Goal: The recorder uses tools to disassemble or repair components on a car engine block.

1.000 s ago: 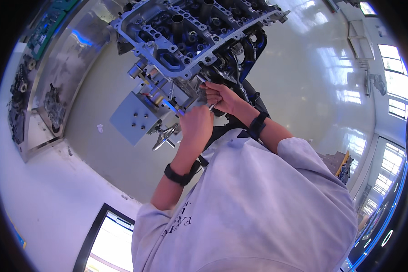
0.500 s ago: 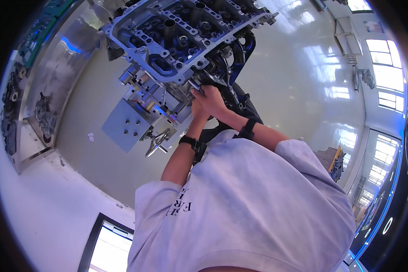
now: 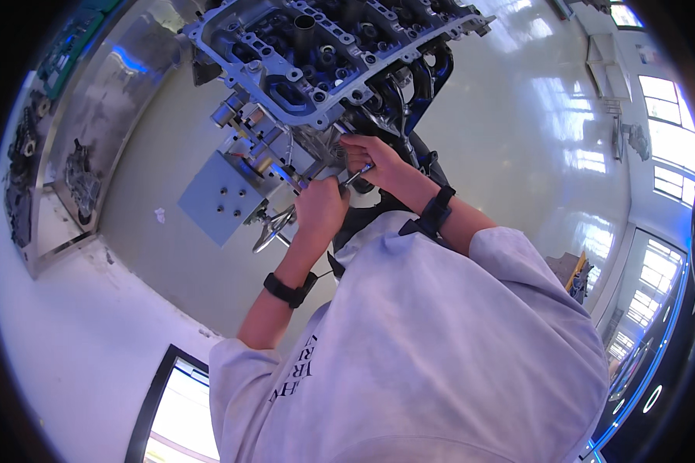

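Note:
An engine cylinder head [image 3: 309, 122] with an open top stands at the upper middle, and both my hands are below its near edge. My left hand [image 3: 322, 207] is closed in a fist on one end of a slim silver wrench [image 3: 357, 175]. The wrench slants up to the right, toward my other hand. My right hand [image 3: 374, 160] has its fingers curled round the wrench's upper end, close under the engine's edge. A short metal rod [image 3: 346, 127] shows above its fingers. Where the rod meets the engine is hidden.
The engine's stand carries a grey square plate [image 3: 222, 198] and a handwheel [image 3: 273, 231], just left of my left forearm. Dark curved pipes [image 3: 403, 116] run along the engine's right side. A metal cabinet [image 3: 114, 100] holding parts is at the far left.
My hands were together under the engine's edge; now the left has moved down and left, apart from the right, and the wrench shows between them. The view has shifted slightly.

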A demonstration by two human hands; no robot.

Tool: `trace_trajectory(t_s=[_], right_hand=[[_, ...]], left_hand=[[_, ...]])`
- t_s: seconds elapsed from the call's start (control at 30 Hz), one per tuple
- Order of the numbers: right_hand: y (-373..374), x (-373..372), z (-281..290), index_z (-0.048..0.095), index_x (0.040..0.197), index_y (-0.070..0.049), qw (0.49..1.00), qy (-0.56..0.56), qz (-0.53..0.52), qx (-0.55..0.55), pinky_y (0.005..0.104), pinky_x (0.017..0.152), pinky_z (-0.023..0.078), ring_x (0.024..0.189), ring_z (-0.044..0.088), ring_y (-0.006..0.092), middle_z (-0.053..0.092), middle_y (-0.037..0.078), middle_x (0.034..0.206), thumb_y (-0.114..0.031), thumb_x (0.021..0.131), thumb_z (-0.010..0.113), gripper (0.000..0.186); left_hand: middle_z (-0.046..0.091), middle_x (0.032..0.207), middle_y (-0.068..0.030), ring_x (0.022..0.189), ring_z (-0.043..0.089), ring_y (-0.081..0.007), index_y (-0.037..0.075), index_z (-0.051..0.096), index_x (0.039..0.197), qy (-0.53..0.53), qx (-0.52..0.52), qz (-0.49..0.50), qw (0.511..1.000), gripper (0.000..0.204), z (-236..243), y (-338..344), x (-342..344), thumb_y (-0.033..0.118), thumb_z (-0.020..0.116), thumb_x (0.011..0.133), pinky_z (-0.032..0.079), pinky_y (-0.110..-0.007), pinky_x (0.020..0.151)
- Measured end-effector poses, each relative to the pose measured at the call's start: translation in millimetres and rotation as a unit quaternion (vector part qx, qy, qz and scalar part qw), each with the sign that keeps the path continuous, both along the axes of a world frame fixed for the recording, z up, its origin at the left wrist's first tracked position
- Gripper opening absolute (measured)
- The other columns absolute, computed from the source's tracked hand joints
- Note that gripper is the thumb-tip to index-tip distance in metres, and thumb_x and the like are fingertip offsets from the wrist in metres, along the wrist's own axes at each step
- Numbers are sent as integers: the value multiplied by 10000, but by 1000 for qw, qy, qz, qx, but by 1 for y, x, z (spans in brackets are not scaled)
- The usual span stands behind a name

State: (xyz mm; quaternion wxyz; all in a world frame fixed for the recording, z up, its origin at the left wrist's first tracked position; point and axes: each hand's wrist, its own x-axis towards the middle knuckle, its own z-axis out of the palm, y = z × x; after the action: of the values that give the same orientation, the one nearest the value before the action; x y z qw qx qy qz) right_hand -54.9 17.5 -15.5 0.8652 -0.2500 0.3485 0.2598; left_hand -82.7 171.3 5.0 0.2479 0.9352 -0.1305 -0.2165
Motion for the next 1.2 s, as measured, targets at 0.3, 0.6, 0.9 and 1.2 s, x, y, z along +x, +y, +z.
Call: trace_trajectory(t_s=[0.3, 0.6, 0.9, 1.2], right_hand=[[14, -7, -5, 549, 625, -43, 903, -104, 45, -415, 263, 537, 301, 573, 424, 91, 475, -2, 597, -123, 728, 657, 169], [-2, -8, 15, 566, 965, 42, 998, -43, -50, -20, 375, 754, 466, 704, 543, 187, 565, 67, 773, -254, 852, 498, 324], [2, -7, 17, 544, 821, 18, 990, -41, 28, -136, 339, 592, 442, 566, 497, 171, 478, 46, 597, -142, 842, 577, 165], [13, -10, -6, 592, 639, 1, 724, -184, 159, -646, 333, 543, 423, 546, 582, 226, 583, 131, 572, -277, 700, 637, 289]], left_hand=[[618, 785, -192, 807, 581, -397, 56, 572, 860, 40, -313, 183, 931, 173, -133, -84, 7, 169, 529, 737, 466, -456, 702], [620, 730, -156, 742, 606, -341, 52, 651, 753, 89, -71, 103, 988, 301, -14, -1, -4, 344, 664, 680, 476, -419, 635], [609, 697, -172, 712, 628, -314, 28, 620, 816, -4, 29, -41, 999, 183, -9, -7, 3, 187, 595, 730, 497, -416, 616], [606, 700, -197, 726, 609, -356, 30, 605, 805, 5, -340, 134, 931, 223, -148, -97, 19, 248, 580, 761, 485, -429, 636]])
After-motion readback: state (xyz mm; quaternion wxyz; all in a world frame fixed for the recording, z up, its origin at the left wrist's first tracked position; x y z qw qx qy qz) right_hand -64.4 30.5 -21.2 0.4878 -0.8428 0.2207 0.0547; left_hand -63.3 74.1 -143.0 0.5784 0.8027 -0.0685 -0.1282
